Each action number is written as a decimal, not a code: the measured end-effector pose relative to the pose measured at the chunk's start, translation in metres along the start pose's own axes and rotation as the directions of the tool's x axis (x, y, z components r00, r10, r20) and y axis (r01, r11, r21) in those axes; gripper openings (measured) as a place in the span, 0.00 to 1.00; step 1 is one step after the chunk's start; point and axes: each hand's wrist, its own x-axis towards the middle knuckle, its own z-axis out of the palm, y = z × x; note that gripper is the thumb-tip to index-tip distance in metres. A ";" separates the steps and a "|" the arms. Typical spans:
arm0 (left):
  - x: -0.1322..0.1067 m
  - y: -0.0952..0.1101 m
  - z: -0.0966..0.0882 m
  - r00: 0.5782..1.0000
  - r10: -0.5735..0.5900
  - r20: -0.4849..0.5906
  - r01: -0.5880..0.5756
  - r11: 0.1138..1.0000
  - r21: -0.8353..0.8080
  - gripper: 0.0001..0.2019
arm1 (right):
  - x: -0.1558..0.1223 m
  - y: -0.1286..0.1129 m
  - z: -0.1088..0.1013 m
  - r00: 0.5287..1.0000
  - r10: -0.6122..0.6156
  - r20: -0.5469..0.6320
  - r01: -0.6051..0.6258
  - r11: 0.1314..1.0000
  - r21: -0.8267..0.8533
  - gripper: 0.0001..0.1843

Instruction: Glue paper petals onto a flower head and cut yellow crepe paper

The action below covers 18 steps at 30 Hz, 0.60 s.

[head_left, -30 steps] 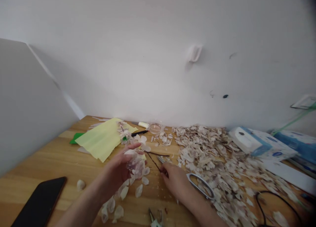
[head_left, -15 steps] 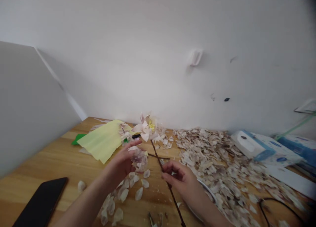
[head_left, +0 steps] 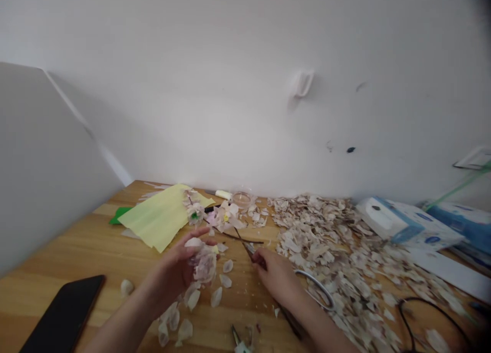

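Note:
My left hand [head_left: 178,266] is curled around a loose bunch of pale, translucent petals [head_left: 204,265] above the table. My right hand [head_left: 276,277] pinches a thin brown flower stem [head_left: 245,244], which slants up and away to the left, while its lower end passes beneath my forearm. At the stem's top is a pale pink flower [head_left: 224,216] with a yellow centre, low at the back of the table. Several loose petals [head_left: 216,296] lie between my hands. Beside my right wrist is a grey ring-shaped rim [head_left: 322,290], partly hidden by the arm.
A large heap of dried petals [head_left: 318,225] spreads over the right side, in front of a tissue pack [head_left: 414,222]. Yellow paper [head_left: 161,217] lies at the back left, a black phone [head_left: 63,314] at the front left. Small pliers or cutters [head_left: 237,337] lie at the front edge.
The flower on the stem has tipped down towards the table and slightly left, uncovering a clear round dish behind it. My left hand has moved slightly left and down with the petals.

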 end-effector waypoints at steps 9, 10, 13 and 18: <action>-0.006 -0.003 0.013 0.994 -0.082 -0.070 0.074 0.991 -0.107 0.17 | 0.002 -0.001 0.010 0.998 0.043 0.045 -0.036 0.990 -0.133 0.09; -0.006 -0.002 0.014 0.993 -0.088 -0.074 0.079 0.990 -0.115 0.18 | 0.003 0.000 0.010 0.998 0.047 0.045 -0.040 0.989 -0.139 0.09; -0.006 -0.002 0.016 0.990 -0.112 -0.081 0.100 0.985 -0.138 0.19 | 0.004 0.001 0.012 0.998 0.046 0.045 -0.039 0.988 -0.149 0.10; -0.003 -0.001 0.012 0.990 -0.125 -0.067 0.111 0.977 -0.181 0.18 | 0.004 0.001 0.015 0.999 0.031 0.030 -0.026 0.986 -0.162 0.08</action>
